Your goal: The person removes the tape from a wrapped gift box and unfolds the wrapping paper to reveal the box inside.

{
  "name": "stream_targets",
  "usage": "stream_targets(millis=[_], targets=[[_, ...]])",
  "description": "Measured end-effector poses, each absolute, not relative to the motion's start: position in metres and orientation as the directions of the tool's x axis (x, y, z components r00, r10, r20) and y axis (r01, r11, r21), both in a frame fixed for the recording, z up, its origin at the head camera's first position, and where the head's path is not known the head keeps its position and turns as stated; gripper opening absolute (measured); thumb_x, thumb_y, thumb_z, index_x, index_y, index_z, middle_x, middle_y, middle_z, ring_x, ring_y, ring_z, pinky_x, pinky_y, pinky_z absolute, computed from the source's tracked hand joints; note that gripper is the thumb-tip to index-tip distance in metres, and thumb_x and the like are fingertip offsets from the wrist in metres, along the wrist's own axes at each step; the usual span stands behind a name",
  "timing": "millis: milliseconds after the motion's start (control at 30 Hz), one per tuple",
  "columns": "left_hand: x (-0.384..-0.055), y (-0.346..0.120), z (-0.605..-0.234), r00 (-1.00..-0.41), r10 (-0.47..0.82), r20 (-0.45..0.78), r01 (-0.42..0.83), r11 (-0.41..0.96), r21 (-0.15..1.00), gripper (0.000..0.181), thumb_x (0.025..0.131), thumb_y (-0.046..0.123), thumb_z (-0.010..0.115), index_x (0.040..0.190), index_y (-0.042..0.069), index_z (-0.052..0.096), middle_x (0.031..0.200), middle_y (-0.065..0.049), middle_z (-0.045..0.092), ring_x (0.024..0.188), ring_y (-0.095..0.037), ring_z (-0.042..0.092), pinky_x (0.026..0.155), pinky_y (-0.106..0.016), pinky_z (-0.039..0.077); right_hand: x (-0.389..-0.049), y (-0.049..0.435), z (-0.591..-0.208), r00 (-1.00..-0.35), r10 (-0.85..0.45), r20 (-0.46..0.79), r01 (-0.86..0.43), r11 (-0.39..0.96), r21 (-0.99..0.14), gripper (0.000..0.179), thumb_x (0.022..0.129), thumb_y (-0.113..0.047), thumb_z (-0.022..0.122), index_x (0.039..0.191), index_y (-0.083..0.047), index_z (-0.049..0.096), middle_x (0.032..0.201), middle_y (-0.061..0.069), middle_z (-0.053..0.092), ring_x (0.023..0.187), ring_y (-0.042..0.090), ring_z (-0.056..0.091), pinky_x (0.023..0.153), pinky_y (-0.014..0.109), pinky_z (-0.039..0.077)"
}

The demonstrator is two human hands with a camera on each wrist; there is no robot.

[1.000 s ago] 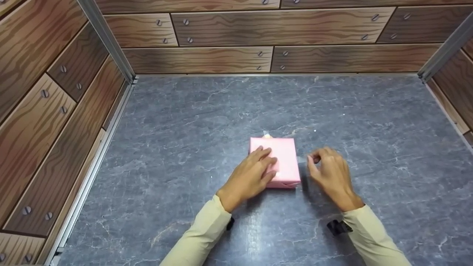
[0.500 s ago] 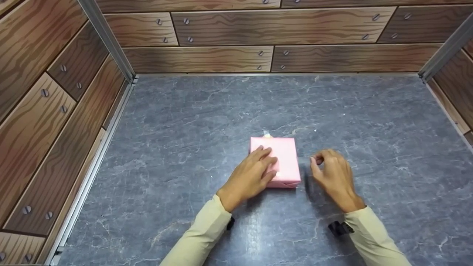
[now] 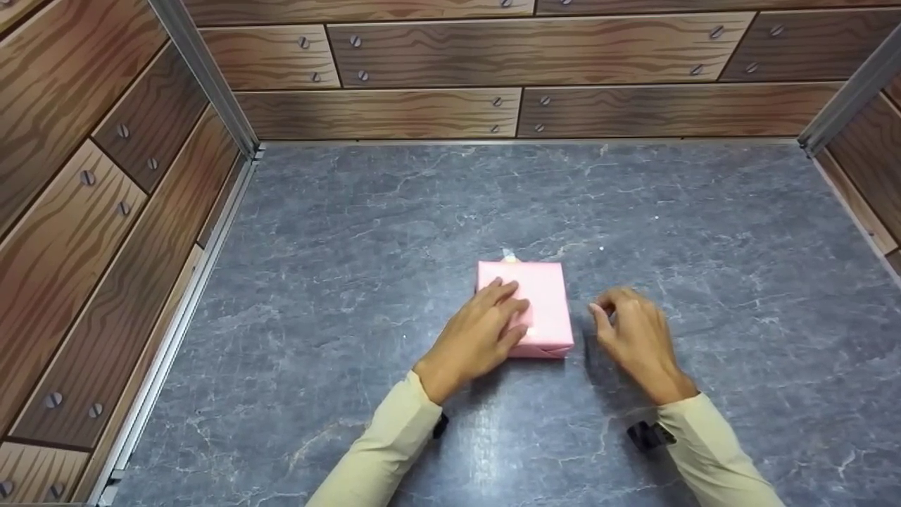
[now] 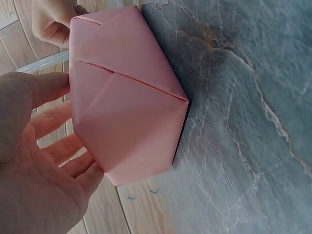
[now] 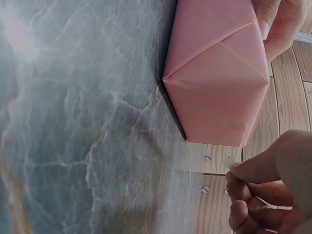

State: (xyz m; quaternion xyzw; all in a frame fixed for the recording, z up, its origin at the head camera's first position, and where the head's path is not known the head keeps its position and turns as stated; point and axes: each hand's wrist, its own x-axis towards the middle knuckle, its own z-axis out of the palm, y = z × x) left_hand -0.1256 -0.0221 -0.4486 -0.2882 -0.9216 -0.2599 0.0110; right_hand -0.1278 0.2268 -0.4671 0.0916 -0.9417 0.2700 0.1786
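A box wrapped in pink paper (image 3: 542, 303) sits on the table, with folded flaps on the side seen in the left wrist view. My left hand (image 3: 475, 334) rests on its top, fingers spread and fairly straight. To the right of the box, my right hand (image 3: 637, 338) pinches one end of a strip of clear tape (image 5: 239, 152) between thumb and forefinger. In the right wrist view the other end of the tape lies on the box's pink side. The remaining right fingers are curled.
Behind the box a small pale piece with a clear, shiny end (image 3: 509, 256) pokes out, partly hidden. The grey marbled table (image 3: 366, 211) is bounded by wood-patterned walls (image 3: 422, 53) at the back and both sides. Tiny white specks (image 3: 601, 248) lie on the table.
My right hand has shifted slightly to the right and toward me, a little farther from the box. The left hand and the box stay in place.
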Motion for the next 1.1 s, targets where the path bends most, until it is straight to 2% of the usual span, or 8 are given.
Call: stream_targets(millis=[400,833,1100], targets=[[-0.1262,-0.0224,-0.4477,-0.835,0.528,0.157,0.534,0.708,0.461,0.037,0.103,0.027,0.060,0.136,0.010,0.063,0.154,-0.011,0.047,0.147,-0.030,0.035,0.121,-0.041,0.029,-0.1287,0.2295,-0.4621,-0.939,-0.056,0.338,-0.229,0.836,-0.499,0.008,0.089,-0.004,0.072,0.082,-0.001,0.071,0.076,0.010,0.067,0.066,0.026,0.059,0.061,0.048,0.047],[-0.1244,-0.0223,-0.4472,-0.836,0.525,0.160,0.535,0.712,0.455,0.038,0.103,0.027,0.059,0.136,0.010,0.063,0.154,-0.012,0.047,0.147,-0.030,0.035,0.121,-0.041,0.029,-0.1284,0.2339,-0.4619,-0.949,-0.048,0.313,-0.207,0.840,-0.501,0.007,0.088,-0.005,0.073,0.082,-0.001,0.072,0.077,0.010,0.068,0.067,0.027,0.060,0.063,0.050,0.048],[-0.1234,-0.0213,-0.4490,-0.834,0.520,0.186,0.544,0.716,0.437,0.037,0.103,0.027,0.060,0.135,0.010,0.063,0.153,-0.012,0.048,0.147,-0.029,0.036,0.122,-0.040,0.028,-0.1268,0.2271,-0.4575,-0.942,-0.041,0.333,-0.219,0.828,-0.517,0.007,0.089,-0.006,0.072,0.087,0.001,0.072,0.077,0.011,0.069,0.064,0.025,0.060,0.059,0.043,0.047]])
